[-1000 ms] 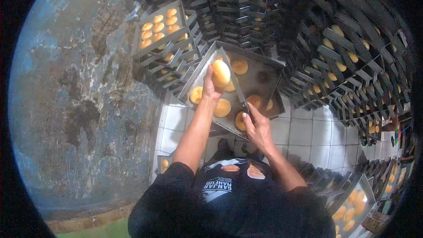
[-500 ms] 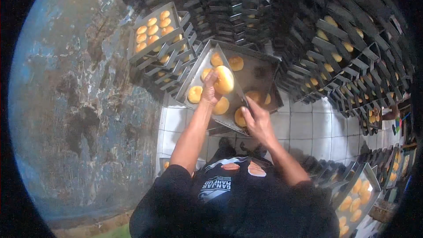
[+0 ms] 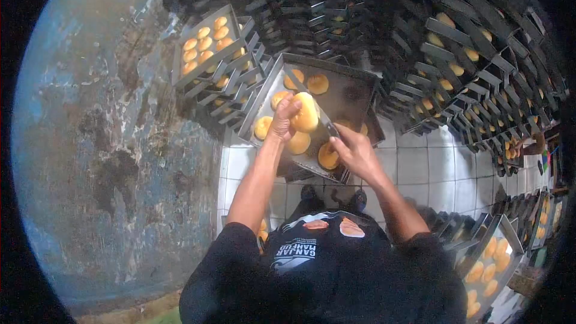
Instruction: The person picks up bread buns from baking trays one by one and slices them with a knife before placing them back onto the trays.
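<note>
My left hand (image 3: 284,121) is closed round a golden bun (image 3: 306,114), held up over a metal baking tray (image 3: 354,79). In my right hand (image 3: 357,153) is the dark handle of a knife (image 3: 324,119). Its long blade slants up and to the left, along the bun's right side and past its top; part of it is hidden by the bun. Below, several buns lie in the tray, among them one bun (image 3: 263,127) left of my left hand and another bun (image 3: 328,156) close to my right hand.
Stacked trays with buns (image 3: 205,43) stand at the upper left beside a stained wall (image 3: 114,162). Tall stacks of dark trays (image 3: 462,78) fill the right and back. Another bun tray (image 3: 507,237) is at the lower right. White floor tiles (image 3: 441,165) show between.
The knife's blade has swung leftward and now shows beyond the bun's top. The bun has turned slightly in my left hand. Both hands stay over the tray.
</note>
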Action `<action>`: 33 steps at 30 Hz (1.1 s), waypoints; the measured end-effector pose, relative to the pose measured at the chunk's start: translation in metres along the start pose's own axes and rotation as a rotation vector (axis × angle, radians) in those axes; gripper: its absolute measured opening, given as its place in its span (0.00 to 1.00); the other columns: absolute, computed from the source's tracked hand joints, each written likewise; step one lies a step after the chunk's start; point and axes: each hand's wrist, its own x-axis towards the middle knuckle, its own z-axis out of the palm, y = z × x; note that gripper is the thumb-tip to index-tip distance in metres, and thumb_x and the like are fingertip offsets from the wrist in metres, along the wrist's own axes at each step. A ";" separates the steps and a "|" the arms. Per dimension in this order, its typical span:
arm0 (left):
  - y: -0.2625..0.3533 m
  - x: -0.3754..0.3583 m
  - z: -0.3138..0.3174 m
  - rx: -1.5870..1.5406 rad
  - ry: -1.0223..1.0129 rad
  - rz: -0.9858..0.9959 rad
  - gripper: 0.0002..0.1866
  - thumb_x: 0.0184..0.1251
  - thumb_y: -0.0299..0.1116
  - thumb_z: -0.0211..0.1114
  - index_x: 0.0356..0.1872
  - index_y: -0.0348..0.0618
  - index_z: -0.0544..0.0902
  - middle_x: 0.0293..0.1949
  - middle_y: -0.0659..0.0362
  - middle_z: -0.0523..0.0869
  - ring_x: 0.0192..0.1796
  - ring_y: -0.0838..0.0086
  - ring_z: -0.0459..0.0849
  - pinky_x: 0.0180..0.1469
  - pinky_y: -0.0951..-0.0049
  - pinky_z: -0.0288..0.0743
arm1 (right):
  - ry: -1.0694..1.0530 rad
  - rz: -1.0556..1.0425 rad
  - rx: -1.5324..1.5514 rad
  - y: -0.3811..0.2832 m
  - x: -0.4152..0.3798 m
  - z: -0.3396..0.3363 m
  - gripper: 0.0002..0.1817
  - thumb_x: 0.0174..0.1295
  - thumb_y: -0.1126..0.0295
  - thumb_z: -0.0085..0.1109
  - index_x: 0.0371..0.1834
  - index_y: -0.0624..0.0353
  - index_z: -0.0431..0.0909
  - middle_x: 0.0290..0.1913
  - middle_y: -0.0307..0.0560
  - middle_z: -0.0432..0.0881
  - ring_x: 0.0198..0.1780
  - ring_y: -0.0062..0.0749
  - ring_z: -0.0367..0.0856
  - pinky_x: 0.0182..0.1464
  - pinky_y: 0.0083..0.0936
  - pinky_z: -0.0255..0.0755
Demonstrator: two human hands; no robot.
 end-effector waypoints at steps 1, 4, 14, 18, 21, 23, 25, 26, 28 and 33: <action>0.006 0.003 -0.007 0.004 -0.002 0.000 0.31 0.62 0.42 0.76 0.62 0.43 0.73 0.47 0.58 0.86 0.47 0.69 0.88 0.52 0.66 0.86 | -0.046 0.007 -0.010 -0.002 0.002 -0.004 0.22 0.72 0.64 0.58 0.64 0.67 0.76 0.44 0.65 0.86 0.47 0.46 0.89 0.53 0.34 0.78; 0.032 0.002 -0.017 -0.034 -0.030 0.001 0.34 0.59 0.36 0.77 0.64 0.43 0.70 0.48 0.56 0.85 0.48 0.68 0.88 0.53 0.62 0.86 | -0.030 -0.021 -0.013 0.014 -0.037 -0.006 0.23 0.71 0.64 0.58 0.63 0.69 0.76 0.45 0.65 0.86 0.48 0.45 0.89 0.53 0.33 0.78; 0.020 0.002 0.005 0.093 -0.080 -0.070 0.42 0.57 0.40 0.78 0.71 0.45 0.66 0.45 0.58 0.85 0.45 0.69 0.88 0.49 0.64 0.87 | -0.075 -0.008 -0.017 0.011 -0.005 -0.011 0.22 0.70 0.64 0.58 0.63 0.67 0.77 0.46 0.60 0.88 0.48 0.38 0.86 0.54 0.33 0.76; 0.031 0.003 -0.009 0.098 -0.124 -0.116 0.44 0.57 0.39 0.79 0.73 0.46 0.65 0.44 0.57 0.85 0.44 0.68 0.89 0.47 0.62 0.88 | -0.132 0.052 0.079 0.017 -0.034 -0.017 0.23 0.70 0.64 0.57 0.64 0.66 0.77 0.43 0.60 0.87 0.47 0.36 0.87 0.52 0.33 0.77; 0.010 0.004 0.008 0.065 -0.125 -0.137 0.41 0.58 0.36 0.76 0.72 0.43 0.65 0.47 0.58 0.85 0.47 0.71 0.87 0.50 0.69 0.85 | -0.168 0.165 0.057 0.015 -0.002 -0.006 0.23 0.70 0.63 0.57 0.64 0.66 0.77 0.43 0.61 0.87 0.47 0.38 0.87 0.51 0.35 0.77; -0.004 0.010 0.005 0.091 -0.142 -0.133 0.40 0.59 0.35 0.75 0.72 0.43 0.66 0.47 0.58 0.85 0.47 0.71 0.87 0.50 0.70 0.84 | -0.078 -0.051 -0.041 0.031 0.012 0.003 0.23 0.70 0.63 0.58 0.64 0.66 0.76 0.44 0.63 0.87 0.46 0.40 0.87 0.51 0.37 0.77; 0.007 0.011 0.003 0.076 -0.139 -0.143 0.40 0.59 0.34 0.76 0.72 0.43 0.66 0.46 0.57 0.85 0.47 0.70 0.87 0.50 0.68 0.86 | -0.091 -0.024 -0.019 0.025 0.015 0.002 0.23 0.71 0.63 0.58 0.64 0.66 0.76 0.46 0.63 0.87 0.47 0.43 0.88 0.53 0.37 0.77; 0.014 0.014 -0.003 0.024 -0.119 -0.145 0.41 0.58 0.34 0.76 0.73 0.44 0.65 0.46 0.57 0.85 0.47 0.69 0.88 0.50 0.66 0.86 | -0.078 0.024 0.041 0.024 0.003 0.000 0.23 0.71 0.63 0.58 0.64 0.67 0.77 0.47 0.62 0.87 0.49 0.43 0.88 0.54 0.37 0.77; 0.020 0.011 -0.003 -0.011 -0.073 -0.105 0.49 0.59 0.36 0.78 0.78 0.47 0.57 0.44 0.59 0.84 0.45 0.71 0.88 0.49 0.67 0.87 | -0.097 0.092 0.065 0.025 -0.017 -0.003 0.23 0.71 0.64 0.58 0.64 0.67 0.77 0.48 0.62 0.87 0.49 0.42 0.87 0.54 0.36 0.77; -0.017 0.016 0.002 -0.146 -0.015 -0.113 0.47 0.61 0.36 0.77 0.78 0.49 0.58 0.45 0.61 0.83 0.49 0.71 0.86 0.52 0.67 0.86 | 0.011 0.092 0.084 0.038 0.001 0.023 0.22 0.70 0.64 0.59 0.62 0.66 0.77 0.38 0.59 0.87 0.39 0.37 0.87 0.44 0.35 0.78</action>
